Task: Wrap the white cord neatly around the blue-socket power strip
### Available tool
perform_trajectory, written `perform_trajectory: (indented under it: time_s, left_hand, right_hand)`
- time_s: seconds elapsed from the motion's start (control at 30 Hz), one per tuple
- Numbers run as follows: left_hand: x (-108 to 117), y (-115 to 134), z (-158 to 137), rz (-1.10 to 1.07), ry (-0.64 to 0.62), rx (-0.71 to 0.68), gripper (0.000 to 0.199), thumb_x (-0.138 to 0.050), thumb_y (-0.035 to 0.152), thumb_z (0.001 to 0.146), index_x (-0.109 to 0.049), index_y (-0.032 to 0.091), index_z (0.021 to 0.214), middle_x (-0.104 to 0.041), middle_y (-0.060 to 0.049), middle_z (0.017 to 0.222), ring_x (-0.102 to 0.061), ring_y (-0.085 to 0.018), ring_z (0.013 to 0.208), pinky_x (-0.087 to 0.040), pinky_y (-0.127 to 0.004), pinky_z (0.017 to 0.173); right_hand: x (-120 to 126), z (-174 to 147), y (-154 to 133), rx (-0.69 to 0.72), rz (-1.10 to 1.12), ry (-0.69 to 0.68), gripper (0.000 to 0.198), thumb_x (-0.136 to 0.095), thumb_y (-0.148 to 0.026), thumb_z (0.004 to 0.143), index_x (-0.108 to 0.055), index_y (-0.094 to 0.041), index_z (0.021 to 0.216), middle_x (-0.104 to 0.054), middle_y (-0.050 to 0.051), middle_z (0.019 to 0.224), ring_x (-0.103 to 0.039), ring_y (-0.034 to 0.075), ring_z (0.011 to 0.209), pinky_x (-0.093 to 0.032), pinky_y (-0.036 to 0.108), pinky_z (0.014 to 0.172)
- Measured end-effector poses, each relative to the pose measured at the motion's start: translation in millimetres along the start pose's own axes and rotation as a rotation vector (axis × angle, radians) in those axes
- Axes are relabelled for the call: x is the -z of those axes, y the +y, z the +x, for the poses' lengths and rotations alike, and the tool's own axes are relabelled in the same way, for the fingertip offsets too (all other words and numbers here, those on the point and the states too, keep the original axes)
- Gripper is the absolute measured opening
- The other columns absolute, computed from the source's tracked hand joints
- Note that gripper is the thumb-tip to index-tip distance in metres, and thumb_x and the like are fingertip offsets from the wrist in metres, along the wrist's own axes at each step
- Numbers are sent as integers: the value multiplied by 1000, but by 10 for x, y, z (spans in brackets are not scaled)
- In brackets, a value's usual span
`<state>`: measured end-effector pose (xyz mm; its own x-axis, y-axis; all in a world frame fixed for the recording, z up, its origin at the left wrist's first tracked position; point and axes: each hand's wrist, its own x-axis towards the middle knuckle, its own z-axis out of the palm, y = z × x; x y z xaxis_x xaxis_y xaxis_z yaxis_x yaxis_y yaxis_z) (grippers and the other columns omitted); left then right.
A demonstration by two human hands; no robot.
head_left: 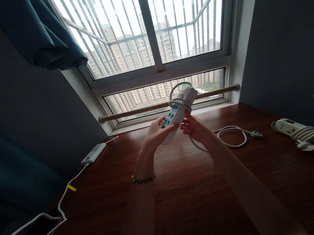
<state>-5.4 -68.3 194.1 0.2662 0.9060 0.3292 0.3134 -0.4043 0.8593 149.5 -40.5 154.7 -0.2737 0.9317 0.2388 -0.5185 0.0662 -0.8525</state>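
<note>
A white power strip with teal sockets is held up at a tilt above the table, in front of the window. My left hand is closed around its lower end, thumb across the front. Near the upper part, my right hand has its fingers bent at the strip's side, where the cord is wrapped; the thumb touches the wrapped cord. The grey-white cord circles the strip's upper half and makes a loop above it. Its free length runs down behind my right wrist to a coil with a plug on the table.
A second power strip, wound with its own cord, lies at the right. To the left rests a white power bank with a white cable carrying a yellow tag. The dark red wooden table reaches the window, which a rail crosses.
</note>
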Motion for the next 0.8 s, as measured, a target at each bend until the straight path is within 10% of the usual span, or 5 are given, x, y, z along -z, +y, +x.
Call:
perform_trajectory:
  time_s: [0.2,0.33,0.63,0.8]
  left_hand:
    - [80,25,-64,742,544,3,45,-58,55,67,-58,22,98,-58,-4,86,-55,-20,76,-39,-28,63]
    - [180,-41,-72,1133,618,103,47,-59,52,67,-57,23,104,-52,-8,91,-53,-25,79,-38,-31,63]
    - [387,-85,-80,1285,219,66,49,-68,33,60,-59,30,108,-53,-6,97,-47,-28,91,-36,-36,72]
    - [429,-36,-128,1031,-298,-214,46,-73,30,56,-63,31,100,-55,-2,93,-49,-21,87,-37,-30,75]
  right_hand:
    - [59,-29,32,-116,-706,-93,36,-67,-38,70,-57,-15,94,-58,2,60,-44,7,45,-33,20,44]
    - [44,-92,-66,255,-1386,9,8,-63,-24,72,-62,-17,75,-60,2,61,-50,11,56,-32,23,54]
    - [98,-166,-277,583,-1336,-65,17,-62,-38,77,-70,-23,81,-61,-1,65,-48,10,59,-29,23,58]
    - [142,-165,-321,580,-1073,-161,23,-64,-42,74,-71,-20,79,-60,2,70,-47,11,60,-32,25,58]
